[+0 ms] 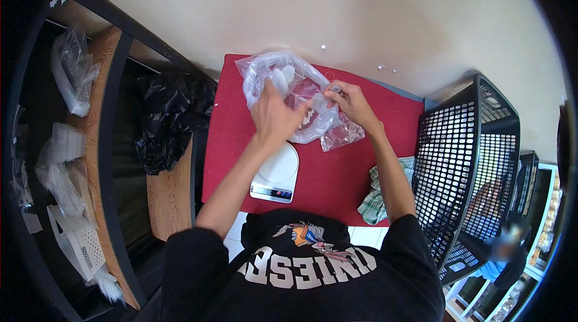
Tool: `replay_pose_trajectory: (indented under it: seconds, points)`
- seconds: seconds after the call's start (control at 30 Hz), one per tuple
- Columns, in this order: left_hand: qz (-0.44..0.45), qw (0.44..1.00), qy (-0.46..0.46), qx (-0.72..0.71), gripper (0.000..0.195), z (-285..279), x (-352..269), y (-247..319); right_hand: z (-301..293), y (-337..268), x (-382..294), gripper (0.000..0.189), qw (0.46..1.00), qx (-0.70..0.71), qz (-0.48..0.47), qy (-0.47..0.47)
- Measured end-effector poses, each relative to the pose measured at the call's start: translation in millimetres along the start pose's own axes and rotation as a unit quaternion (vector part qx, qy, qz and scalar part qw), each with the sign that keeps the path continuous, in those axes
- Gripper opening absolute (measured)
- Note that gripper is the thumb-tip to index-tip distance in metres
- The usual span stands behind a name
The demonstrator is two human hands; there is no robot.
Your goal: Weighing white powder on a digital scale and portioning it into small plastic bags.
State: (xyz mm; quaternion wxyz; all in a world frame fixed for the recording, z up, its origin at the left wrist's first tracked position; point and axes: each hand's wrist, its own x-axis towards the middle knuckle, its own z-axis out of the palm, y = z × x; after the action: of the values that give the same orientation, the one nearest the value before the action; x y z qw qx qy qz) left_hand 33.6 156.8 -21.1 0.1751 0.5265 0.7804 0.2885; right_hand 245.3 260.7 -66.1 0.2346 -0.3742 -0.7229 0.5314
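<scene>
A large clear plastic bag [316,131] with a rolled-down rim sits on the red-covered table [325,177]. Inside it are white, rounded pieces [281,79], too blurred to name. My left hand [276,112] is over the bag, its fingers at these pieces; motion blur hides whether it grips one. At the bag's right rim, my right hand [350,99] pinches a small translucent plastic piece [319,102]. A white digital kitchen scale [276,168] stands below my left hand, nothing visible on its round plate. Beside the bag lies a crumpled clear plastic packet [343,133].
Black plastic crates [447,164] stand at the right, near a green checked cloth [375,200]. Another person [503,249] is beyond them. On the left, a shelf rack [106,141] holds a black plastic bag [167,118], clear bags and a white basket [79,243]. A wall [289,10] borders the table's far side.
</scene>
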Motion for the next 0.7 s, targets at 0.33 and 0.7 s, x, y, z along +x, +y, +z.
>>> replay_pose_trajectory:
  seconds: [0.33, 0.7]
  points:
    - [0.103, 0.989, 0.053, 0.093, 0.046, 49.0, 40.9, -25.0, 63.7, -14.9, -58.0, 0.014, 0.979, -0.083, -0.106, 0.155]
    - [0.216, 0.905, -0.295, -0.217, 0.036, 134.9, 80.8, 68.7, 98.6, -13.7, -85.2, 0.018, 0.976, -0.111, -0.107, 0.157]
